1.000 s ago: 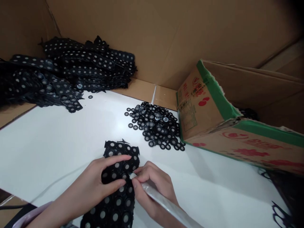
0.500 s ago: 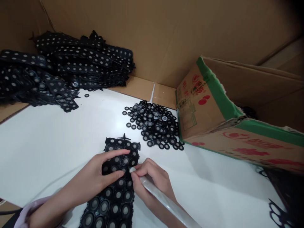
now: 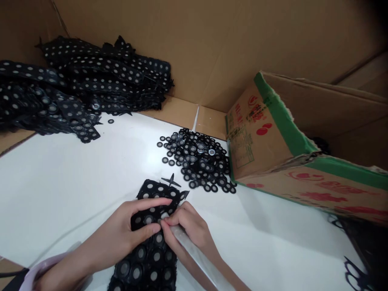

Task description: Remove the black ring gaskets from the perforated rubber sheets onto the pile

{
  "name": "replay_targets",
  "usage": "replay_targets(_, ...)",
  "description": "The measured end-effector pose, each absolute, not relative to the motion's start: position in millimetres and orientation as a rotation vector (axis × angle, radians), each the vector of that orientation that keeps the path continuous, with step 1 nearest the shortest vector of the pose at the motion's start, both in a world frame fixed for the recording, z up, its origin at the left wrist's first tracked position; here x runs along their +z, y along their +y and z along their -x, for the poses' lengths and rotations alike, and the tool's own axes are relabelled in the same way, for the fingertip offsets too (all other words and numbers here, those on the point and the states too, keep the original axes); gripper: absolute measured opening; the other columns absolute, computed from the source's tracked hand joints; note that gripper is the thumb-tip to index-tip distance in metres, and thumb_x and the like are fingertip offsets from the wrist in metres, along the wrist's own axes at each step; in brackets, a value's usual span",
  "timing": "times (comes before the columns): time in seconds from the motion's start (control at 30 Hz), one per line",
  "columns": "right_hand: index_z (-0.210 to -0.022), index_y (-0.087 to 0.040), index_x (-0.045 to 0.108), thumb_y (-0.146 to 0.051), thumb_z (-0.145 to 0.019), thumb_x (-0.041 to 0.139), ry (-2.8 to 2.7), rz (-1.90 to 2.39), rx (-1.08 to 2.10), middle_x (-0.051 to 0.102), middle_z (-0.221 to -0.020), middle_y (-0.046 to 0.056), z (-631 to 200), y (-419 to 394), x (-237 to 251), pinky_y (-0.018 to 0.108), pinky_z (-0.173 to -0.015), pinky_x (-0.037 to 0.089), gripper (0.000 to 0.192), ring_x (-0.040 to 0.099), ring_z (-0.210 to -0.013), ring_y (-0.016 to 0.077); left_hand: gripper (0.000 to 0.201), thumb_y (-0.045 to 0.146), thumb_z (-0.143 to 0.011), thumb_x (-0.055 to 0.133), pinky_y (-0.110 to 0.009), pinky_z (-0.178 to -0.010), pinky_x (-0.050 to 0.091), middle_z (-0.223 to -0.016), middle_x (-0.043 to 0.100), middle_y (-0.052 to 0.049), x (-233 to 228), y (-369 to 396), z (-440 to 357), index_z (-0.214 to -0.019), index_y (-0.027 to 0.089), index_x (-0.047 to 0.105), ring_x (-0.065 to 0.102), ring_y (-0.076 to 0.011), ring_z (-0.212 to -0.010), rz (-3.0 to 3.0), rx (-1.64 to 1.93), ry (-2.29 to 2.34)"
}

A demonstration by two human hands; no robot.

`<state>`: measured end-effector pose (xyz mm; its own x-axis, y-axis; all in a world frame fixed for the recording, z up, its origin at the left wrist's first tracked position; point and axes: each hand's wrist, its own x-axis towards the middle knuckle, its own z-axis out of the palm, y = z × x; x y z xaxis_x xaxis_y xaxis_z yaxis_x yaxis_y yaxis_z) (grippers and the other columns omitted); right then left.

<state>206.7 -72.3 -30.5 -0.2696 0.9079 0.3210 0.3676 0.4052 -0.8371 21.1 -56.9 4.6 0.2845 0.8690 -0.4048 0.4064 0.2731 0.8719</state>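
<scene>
A black, rubbery-looking sheet of round washers with pale grey centres (image 3: 157,256) lies on the white table. My left hand (image 3: 130,230) holds it from the left, index finger and thumb spread across its top; the other fingers are hidden. In my right hand (image 3: 189,226) is a long whitish tube-like tool (image 3: 194,252), gripped near its white tip, which meets the sheet between my left finger and thumb. At the sheet's far edge is a black star-shaped scrap (image 3: 172,180). Beyond it lies a pile of loose black washers (image 3: 203,161).
Stacked black dotted sheets (image 3: 106,76) stand at the back left against a cardboard wall (image 3: 197,48). An open cardboard box (image 3: 254,133) with green edges occupies the right. Black scissor-like handles (image 3: 353,275) lie at the lower right. One washer (image 3: 110,121) sits apart.
The sheet has turned slightly and its far end now leans right. A pointed scrap sticks out at its far right corner. Both hands have shifted slightly, and the tool tip has moved a little left.
</scene>
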Motion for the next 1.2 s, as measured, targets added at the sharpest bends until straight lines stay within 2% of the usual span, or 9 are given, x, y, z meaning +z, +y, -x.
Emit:
replay_targets(0.17,-0.077,-0.023,0.054,-0.013,-0.089,0.058,-1.728,1.135,0.942,0.061,-0.072,0.0,-212.4,-73.5,-28.2,0.027,-0.059,0.052,0.016,0.062,-0.067,0.0161,0.038,0.031,-0.084,0.07,-0.038,-0.114,0.041,-0.129,0.073,0.004,2.8,-55.4,-19.7,-0.122,0.035,0.071,0.061,-0.0267,-0.126,-1.321,0.504,1.338)
replay_targets(0.27,-0.075,-0.023,0.048,-0.016,-0.09,0.057,-1.583,1.141,1.122,0.055,-0.069,-0.003,-218.7,-74.1,-25.6,0.03,-0.072,0.058,0.019,0.065,-0.068,0.0152,0.027,0.03,-0.082,0.071,-0.041,-0.111,0.043,-0.12,0.076,0.005,1.9,-52.5,-16.5,-0.109,0.035,0.074,0.063,-0.0283,-0.121,-1.34,0.533,1.417)
replay_targets(0.33,-0.075,-0.024,0.047,-0.015,-0.089,0.057,-1.601,1.116,1.13,0.05,-0.066,-0.005,-220.0,-74.7,-25.1,0.035,-0.084,0.059,0.019,0.063,-0.067,0.0142,0.02,0.03,-0.082,0.07,-0.043,-0.107,0.045,-0.114,0.077,0.005,2.7,-50.9,-14.8,-0.101,0.034,0.075,0.065,-0.0289,-0.116,-1.352,0.54,1.437)
replay_targets(0.4,-0.077,-0.024,0.048,-0.012,-0.087,0.059,-1.672,1.09,1.075,0.048,-0.064,-0.006,-218.6,-75.5,-25.2,0.037,-0.089,0.058,0.019,0.061,-0.064,0.013,0.018,0.031,-0.083,0.068,-0.042,-0.105,0.046,-0.112,0.078,0.004,4.4,-49.9,-14.1,-0.1,0.033,0.075,0.067,-0.0285,-0.113,-1.359,0.518,1.419)
replay_targets(0.57,-0.077,-0.025,0.05,-0.009,-0.083,0.061,-1.743,1.062,0.984,0.052,-0.064,-0.005,-214.3,-76.0,-25.0,0.035,-0.087,0.058,0.02,0.061,-0.067,0.0146,0.041,0.027,-0.076,0.074,-0.042,-0.111,0.042,-0.125,0.074,0.004,6.5,-50.8,-14.4,-0.116,0.035,0.071,0.062,-0.0292,-0.123,-1.377,0.42,1.407)
replay_targets(0.67,-0.076,-0.025,0.05,-0.008,-0.082,0.06,-1.749,1.029,0.972,0.049,-0.061,-0.006,-214.9,-75.8,-23.5,0.036,-0.089,0.058,0.021,0.054,-0.059,0.0124,0.052,0.025,-0.075,0.075,-0.045,-0.112,0.041,-0.132,0.07,0.004,4.7,-52.9,-14.1,-0.124,0.038,0.067,0.059,-0.0308,-0.127,-1.416,0.395,1.426)
replay_targets(0.93,-0.077,-0.024,0.051,-0.006,-0.081,0.059,-1.818,1.014,0.86,0.053,-0.061,-0.006,-210.7,-75.9,-27.5,0.035,-0.084,0.058,0.021,0.055,-0.057,0.0125,0.055,0.028,-0.077,0.074,-0.043,-0.114,0.04,-0.137,0.066,0.006,-1.8,-57.2,-9.8,-0.129,0.043,0.064,0.057,-0.0295,-0.13,-1.43,0.414,1.399)
replay_targets(1.07,-0.076,-0.025,0.05,-0.008,-0.081,0.057,-1.818,0.984,0.754,0.056,-0.061,-0.003,-205.9,-77.5,-36.3,0.035,-0.076,0.058,0.019,0.062,-0.071,0.018,0.054,0.03,-0.079,0.074,-0.039,-0.115,0.039,-0.139,0.065,0.007,1.5,-57.0,-10.3,-0.131,0.043,0.063,0.055,-0.0275,-0.132,-1.377,0.39,1.331)
replay_targets(1.2,-0.076,-0.024,0.052,-0.01,-0.083,0.059,-1.921,1.042,0.797,0.06,-0.069,0.0,-207.3,-77.1,-36.0,0.034,-0.072,0.058,0.017,0.064,-0.077,0.0195,0.055,0.032,-0.081,0.073,-0.036,-0.116,0.037,-0.143,0.062,0.008,4.8,-57.4,-12.0,-0.133,0.043,0.06,0.053,-0.0249,-0.134,-1.337,0.387,1.275)
